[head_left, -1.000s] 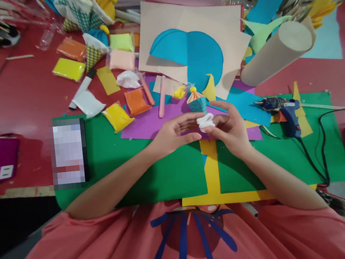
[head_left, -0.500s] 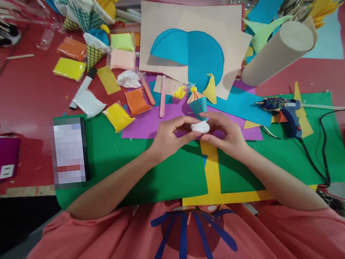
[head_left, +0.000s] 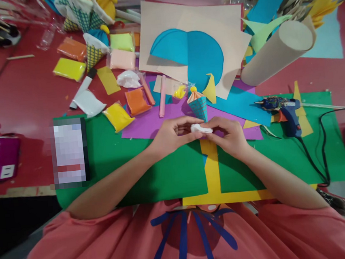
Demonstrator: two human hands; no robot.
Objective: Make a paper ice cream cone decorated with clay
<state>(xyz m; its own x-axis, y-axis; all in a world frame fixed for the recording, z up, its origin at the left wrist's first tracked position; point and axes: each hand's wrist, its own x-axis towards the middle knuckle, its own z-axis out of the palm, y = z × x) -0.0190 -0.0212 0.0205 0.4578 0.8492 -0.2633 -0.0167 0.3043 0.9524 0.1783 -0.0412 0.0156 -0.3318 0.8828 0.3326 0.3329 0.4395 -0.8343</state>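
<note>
A small lump of white clay (head_left: pixel 201 128) is pinched between my two hands over the front edge of the purple paper. My left hand (head_left: pixel 173 135) grips its left end between thumb and fingers. The fingertips of my right hand (head_left: pixel 228 134) close on its right end. Just beyond my fingers lies a small paper ice-cream cone (head_left: pixel 198 104), teal with a grid, with a peach top and a yellow ball. A curved yellow paper piece (head_left: pixel 210 90) is beside it, and yellow clay in clear wrap (head_left: pixel 180 91) lies to its left.
Packets of coloured clay, such as a yellow one (head_left: pixel 118 116), lie at the left, near a blurred phone-like device (head_left: pixel 70 153). On the right are a glue gun (head_left: pixel 290 118) with its cord and a big paper roll (head_left: pixel 277 52). Blue cut paper (head_left: pixel 204 53) lies behind.
The white clay now looks longer and flatter, reaching further right. My right hand's fingertips have drawn together on its end, and more of the cone's tip shows.
</note>
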